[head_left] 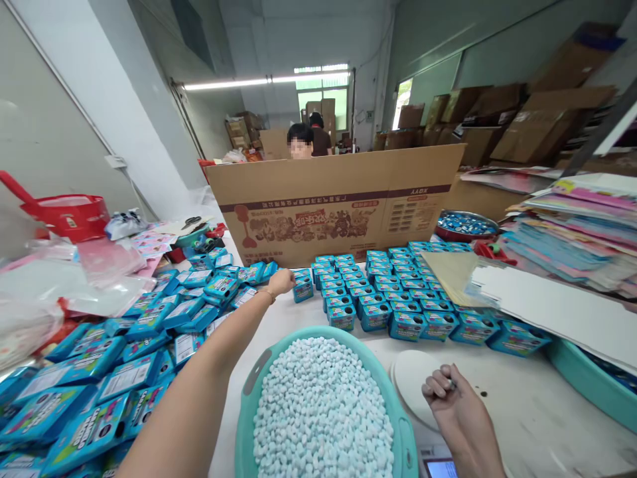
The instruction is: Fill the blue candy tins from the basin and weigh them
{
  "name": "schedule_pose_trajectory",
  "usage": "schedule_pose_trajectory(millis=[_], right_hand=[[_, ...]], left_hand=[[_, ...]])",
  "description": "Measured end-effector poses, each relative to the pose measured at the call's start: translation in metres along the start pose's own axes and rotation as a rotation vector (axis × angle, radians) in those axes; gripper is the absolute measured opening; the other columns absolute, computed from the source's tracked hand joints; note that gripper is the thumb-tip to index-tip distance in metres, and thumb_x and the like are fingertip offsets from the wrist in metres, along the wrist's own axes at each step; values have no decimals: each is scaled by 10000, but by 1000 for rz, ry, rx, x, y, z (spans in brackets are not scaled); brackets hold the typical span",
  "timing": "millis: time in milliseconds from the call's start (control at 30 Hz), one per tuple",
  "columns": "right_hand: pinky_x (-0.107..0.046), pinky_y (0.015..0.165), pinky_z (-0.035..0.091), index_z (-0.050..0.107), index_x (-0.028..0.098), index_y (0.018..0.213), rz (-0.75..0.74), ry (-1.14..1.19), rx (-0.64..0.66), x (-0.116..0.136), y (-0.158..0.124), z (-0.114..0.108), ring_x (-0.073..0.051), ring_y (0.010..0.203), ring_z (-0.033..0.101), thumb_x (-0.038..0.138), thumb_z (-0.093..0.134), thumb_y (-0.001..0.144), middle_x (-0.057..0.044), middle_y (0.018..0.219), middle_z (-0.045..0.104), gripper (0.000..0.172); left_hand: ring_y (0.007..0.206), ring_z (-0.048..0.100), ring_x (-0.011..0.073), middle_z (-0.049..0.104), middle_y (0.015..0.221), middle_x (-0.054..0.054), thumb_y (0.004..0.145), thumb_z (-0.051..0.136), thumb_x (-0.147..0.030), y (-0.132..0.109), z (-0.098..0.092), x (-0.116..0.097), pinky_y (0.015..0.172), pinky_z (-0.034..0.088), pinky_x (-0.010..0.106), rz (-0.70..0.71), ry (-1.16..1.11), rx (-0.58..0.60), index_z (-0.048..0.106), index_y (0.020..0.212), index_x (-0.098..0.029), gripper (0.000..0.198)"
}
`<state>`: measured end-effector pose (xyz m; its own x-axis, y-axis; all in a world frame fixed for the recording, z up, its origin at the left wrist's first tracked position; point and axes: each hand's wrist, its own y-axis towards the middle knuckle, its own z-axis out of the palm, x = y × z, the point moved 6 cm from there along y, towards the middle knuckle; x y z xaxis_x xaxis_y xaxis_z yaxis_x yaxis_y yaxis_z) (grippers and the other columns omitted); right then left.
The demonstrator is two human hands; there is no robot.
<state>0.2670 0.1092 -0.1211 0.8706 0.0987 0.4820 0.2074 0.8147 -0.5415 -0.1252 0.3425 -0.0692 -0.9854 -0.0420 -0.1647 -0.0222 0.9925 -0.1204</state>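
Observation:
My left hand [282, 282] reaches far out over the table, fingers closed at the left side of a small blue box [303, 289] that stands upright. Rows of similar blue boxes [375, 316] stand just to the right of it. Near me, my right hand [458, 410] is curled, palm up, above a round white scale plate [418, 378]; whatever is in its fingers is too small to make out. Between my arms sits a teal basin [404, 425] filled with pale blue pellet-like pieces [323, 405].
Flat-lying blue packs [144, 372] pile up on the left. A tall cardboard sheet [338, 206] stands across the back, with people beyond it. Right are white card sheets [562, 292], a paper stack [572, 232], a red bowl [468, 227] and another teal basin [592, 378].

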Motion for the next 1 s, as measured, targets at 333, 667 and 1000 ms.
schedule_pose_trajectory(millis=[333,667,1000], right_hand=[[-167,429,360,440,205,725,-26,-34,47,-2,16,-13,-38,407,371,293,810,685,113,529,376,382],[-198,435,380,418,216,722,-31,-76,9,3,15,-18,-57,426,362,293,776,692,100,542,361,367],[-229,418,368,463,220,690,56,-395,226,-45,5,6,-75,421,335,522,786,676,85,525,343,443]], left_hand=[[1069,631,232,621,1222,98,948,628,-377,-1,4,-8,912,563,440,-4,3,-57,606,1207,-171,332],[1058,632,233,617,1228,98,954,615,-387,15,-21,23,903,567,435,-55,-83,-132,602,1214,-168,341],[1174,587,274,571,1323,117,935,645,-374,9,-9,61,987,523,508,-77,-89,-199,571,1279,-173,405]])
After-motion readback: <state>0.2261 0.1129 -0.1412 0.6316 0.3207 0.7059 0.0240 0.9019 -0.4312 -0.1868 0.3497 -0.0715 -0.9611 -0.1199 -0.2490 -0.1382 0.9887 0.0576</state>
